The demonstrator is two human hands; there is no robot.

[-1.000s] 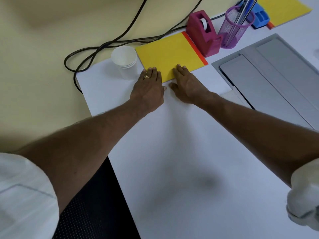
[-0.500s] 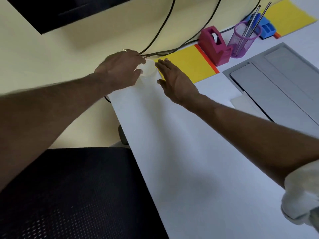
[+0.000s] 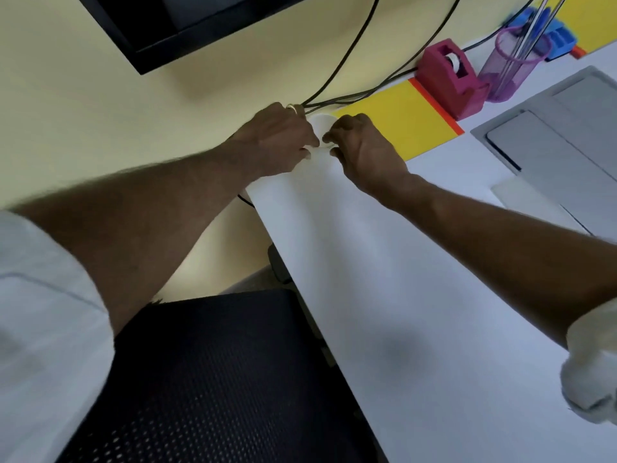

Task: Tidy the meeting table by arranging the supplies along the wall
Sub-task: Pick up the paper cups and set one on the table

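A stack of white paper cups [image 3: 321, 126] stands at the far left corner of the white table [image 3: 400, 295], close to the yellow wall. My left hand [image 3: 277, 138] wraps its fingers round the cups from the left. My right hand [image 3: 362, 147] curls round them from the right, so only the rim and a strip of the side show between the two hands. Just right of the cups lies a yellow pad with an orange edge [image 3: 407, 123]. Further right along the wall stand a magenta tape dispenser [image 3: 450, 78] and a purple mesh pen holder [image 3: 510, 66].
Black cables [image 3: 350, 58] run down the wall behind the cups. A blue stapler-like item [image 3: 554, 35] and another yellow pad [image 3: 594, 18] sit at the far right. A grey panel [image 3: 561, 142] is set into the table. A black mesh chair [image 3: 217, 379] stands below me; a dark screen [image 3: 187, 25] hangs above.
Both hands left the yellow pad and moved left to the paper cups. They have closed round the stack from either side, and my view has shifted left and up.
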